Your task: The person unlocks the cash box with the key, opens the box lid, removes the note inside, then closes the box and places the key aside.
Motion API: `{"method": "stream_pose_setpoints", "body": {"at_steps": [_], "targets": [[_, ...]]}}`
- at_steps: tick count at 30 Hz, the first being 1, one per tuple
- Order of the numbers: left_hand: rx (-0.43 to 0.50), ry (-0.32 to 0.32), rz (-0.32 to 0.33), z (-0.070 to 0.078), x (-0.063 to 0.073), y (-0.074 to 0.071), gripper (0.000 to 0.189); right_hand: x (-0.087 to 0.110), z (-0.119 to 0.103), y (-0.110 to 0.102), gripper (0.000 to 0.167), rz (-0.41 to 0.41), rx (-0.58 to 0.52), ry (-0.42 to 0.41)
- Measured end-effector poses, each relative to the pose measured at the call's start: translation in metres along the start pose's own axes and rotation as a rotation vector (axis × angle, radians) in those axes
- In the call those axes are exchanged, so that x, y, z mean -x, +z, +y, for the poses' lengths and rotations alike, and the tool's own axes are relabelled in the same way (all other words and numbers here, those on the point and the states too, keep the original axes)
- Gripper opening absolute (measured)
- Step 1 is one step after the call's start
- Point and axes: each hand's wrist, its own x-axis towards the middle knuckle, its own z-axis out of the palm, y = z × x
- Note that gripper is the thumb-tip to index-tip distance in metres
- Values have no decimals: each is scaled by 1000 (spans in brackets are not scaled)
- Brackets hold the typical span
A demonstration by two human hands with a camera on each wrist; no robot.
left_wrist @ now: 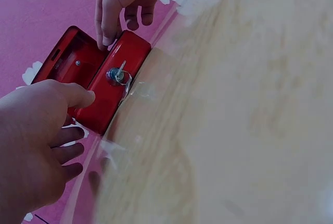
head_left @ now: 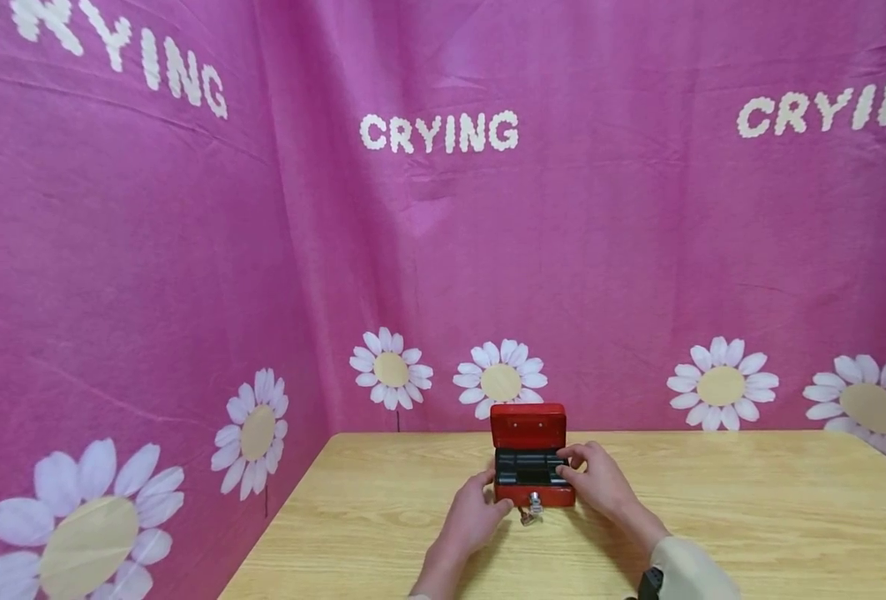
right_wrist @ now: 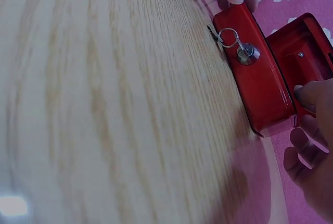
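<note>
A red cash box stands on the table with its lid raised. Inside it lies a black tray with compartments. A key sits in the round lock, and a ring of keys hangs from it. My left hand holds the box's left end, thumb on the front wall. At the opposite end, my right hand reaches over the rim, thumb and forefinger at the tray's right edge. Its other fingers are loosely curled beside the box. The exact contact under the fingertips is hidden.
The wooden table extends to both sides of the box. Close behind it hangs a pink cloth with white daisies and lettering, and another stretch of cloth runs along the left side.
</note>
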Motion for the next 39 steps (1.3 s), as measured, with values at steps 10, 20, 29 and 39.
{"method": "stream_pose_setpoints", "body": {"at_steps": [10,20,29,39], "targets": [[-56,30,12,-1,1,-1,58,-2,-1,0,23,-16,28,-16],[-49,11,7,-1,0,-2,56,-8,3,0,23,-36,10,15],[-27,-14,11,1,0,-1,55,-11,4,4,20,-55,19,22],[-64,-27,12,0,-4,0,50,-11,5,6,16,-75,52,54]]}}
